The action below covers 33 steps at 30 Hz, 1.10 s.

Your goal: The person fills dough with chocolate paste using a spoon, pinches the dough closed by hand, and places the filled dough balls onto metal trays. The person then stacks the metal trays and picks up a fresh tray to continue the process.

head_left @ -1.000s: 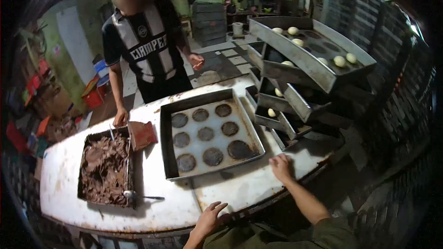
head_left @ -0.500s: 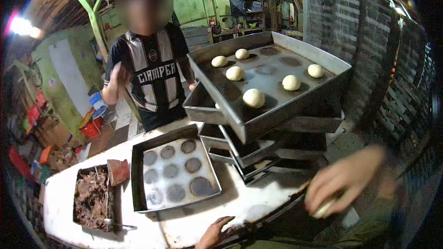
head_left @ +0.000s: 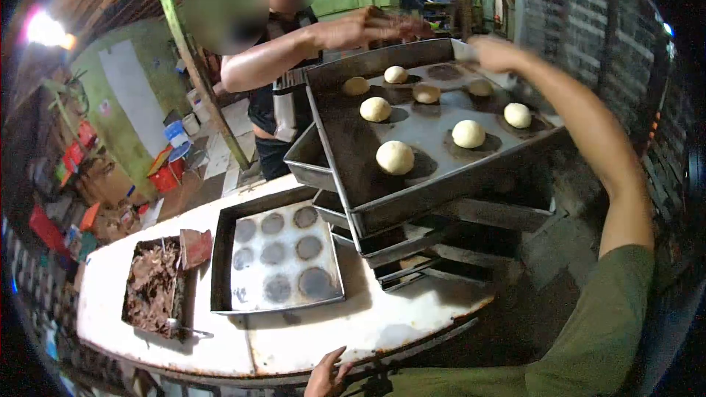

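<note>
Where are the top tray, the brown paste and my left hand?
Top tray (head_left: 441,190): head view, on its near outer wall.
Brown paste (head_left: 152,284): head view, middle of its surface.
Your left hand (head_left: 326,377): head view, middle of the hand.

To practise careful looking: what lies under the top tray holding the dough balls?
Under the top tray are more metal trays, stacked at differing angles, corners jutting out. Their insides are mostly covered; contents cannot be told.

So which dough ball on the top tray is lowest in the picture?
The dough ball at the left end of the near row of three on the top tray; all the others there sit higher up in the picture.
</note>
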Available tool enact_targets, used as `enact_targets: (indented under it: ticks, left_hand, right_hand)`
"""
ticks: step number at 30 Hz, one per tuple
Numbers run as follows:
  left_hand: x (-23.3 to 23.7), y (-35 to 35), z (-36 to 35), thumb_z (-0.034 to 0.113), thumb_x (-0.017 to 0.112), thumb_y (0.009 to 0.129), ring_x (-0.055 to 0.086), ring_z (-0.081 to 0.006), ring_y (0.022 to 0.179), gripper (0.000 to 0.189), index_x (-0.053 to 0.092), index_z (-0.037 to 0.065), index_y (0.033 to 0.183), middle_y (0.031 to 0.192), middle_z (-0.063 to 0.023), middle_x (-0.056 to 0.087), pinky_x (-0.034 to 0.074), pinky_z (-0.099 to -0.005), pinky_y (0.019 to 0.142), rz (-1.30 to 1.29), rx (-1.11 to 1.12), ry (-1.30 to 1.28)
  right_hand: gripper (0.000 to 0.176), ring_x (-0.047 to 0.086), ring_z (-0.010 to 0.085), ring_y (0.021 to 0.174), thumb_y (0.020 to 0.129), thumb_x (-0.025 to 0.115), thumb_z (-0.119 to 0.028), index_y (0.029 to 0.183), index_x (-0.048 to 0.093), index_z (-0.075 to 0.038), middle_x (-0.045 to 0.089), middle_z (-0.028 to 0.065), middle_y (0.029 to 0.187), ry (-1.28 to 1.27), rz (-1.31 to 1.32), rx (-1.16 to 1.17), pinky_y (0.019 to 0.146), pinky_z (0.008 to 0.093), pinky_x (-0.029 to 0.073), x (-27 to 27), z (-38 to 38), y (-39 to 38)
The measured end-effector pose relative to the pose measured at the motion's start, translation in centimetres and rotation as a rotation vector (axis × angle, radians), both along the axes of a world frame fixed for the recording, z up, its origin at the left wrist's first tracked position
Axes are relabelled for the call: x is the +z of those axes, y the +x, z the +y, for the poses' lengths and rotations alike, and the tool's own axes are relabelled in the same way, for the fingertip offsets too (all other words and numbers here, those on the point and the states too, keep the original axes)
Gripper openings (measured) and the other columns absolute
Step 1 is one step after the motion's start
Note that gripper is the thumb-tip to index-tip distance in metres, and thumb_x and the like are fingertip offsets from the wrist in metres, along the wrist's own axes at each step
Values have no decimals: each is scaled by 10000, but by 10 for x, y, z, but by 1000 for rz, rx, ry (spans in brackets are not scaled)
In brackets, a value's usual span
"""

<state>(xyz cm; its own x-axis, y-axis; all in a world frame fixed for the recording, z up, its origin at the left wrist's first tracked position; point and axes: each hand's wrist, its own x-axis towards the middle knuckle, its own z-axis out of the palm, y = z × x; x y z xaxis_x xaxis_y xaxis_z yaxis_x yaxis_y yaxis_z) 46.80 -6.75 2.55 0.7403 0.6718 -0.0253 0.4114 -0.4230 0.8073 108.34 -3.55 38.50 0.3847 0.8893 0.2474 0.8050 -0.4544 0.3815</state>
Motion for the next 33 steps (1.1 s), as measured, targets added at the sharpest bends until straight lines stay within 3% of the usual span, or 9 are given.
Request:
enact_targets:
  ticks: [5,6,8,10,13,15,17,20,33]
  left_hand:
    - [-27,-26,53,160,616,835,598,-235,910,399,511,27,1196,1045,-178,604,493,-342,692,76,126,38]
    - [-16,-29,62,200,616,831,584,-259,915,370,547,38,1156,1066,-185,589,492,-325,676,22,281,-141]
    - [-11,-41,88,165,594,837,563,-255,747,348,545,3,1141,1033,-186,591,449,-319,565,-19,345,39]
    - [-14,-57,114,142,561,846,553,-287,961,317,546,5,1132,1052,-201,573,441,-368,820,-85,375,181]
    - [-14,-81,153,131,553,846,474,-324,1105,293,546,4,1111,1136,-199,524,394,-389,919,-130,347,349]
    - [-34,-94,184,128,569,827,430,-355,1146,317,529,20,1122,1172,-191,497,329,-433,988,-224,281,413]
    - [-51,-96,201,132,584,811,413,-353,1164,348,520,32,1138,1185,-186,490,282,-461,1013,-156,224,522]
    - [-57,-86,213,176,597,757,414,-336,1136,439,500,70,1172,1109,-158,502,144,-541,1054,7,105,753]
    - [-92,-123,139,316,672,678,482,-234,910,305,536,92,834,862,-71,515,246,-459,907,9,238,800]
  right_hand:
    - [280,621,166,737,923,467,-223,1081,542,-4,615,119,937,850,572,337,621,301,517,96,-74,-164]
    - [399,569,183,980,936,398,-364,1194,522,-86,586,84,1091,790,490,735,856,344,449,101,-94,-135]
    - [416,493,205,1133,947,377,-302,1222,478,-7,526,147,1210,1226,658,724,983,354,362,67,-133,-221]
    - [360,566,225,966,933,342,-226,1045,539,54,590,164,1023,1965,635,757,1012,372,331,-34,-172,-283]
    - [223,453,178,613,896,411,-156,688,449,-83,421,19,643,1458,585,1039,891,372,417,-201,-145,-391]
    - [110,532,192,714,789,568,-105,878,575,-39,599,64,848,1253,427,626,640,307,428,-291,-87,-435]
    - [128,508,87,671,890,538,-179,879,544,-51,560,33,787,1256,1378,-155,585,209,413,-387,-77,-504]
    - [151,498,103,560,924,474,-158,994,530,-37,556,54,722,1410,1465,-675,461,243,384,-422,-97,-582]
    - [241,511,85,773,911,512,-275,1010,521,-56,554,26,886,1266,1335,-523,651,253,422,-412,-96,-532]
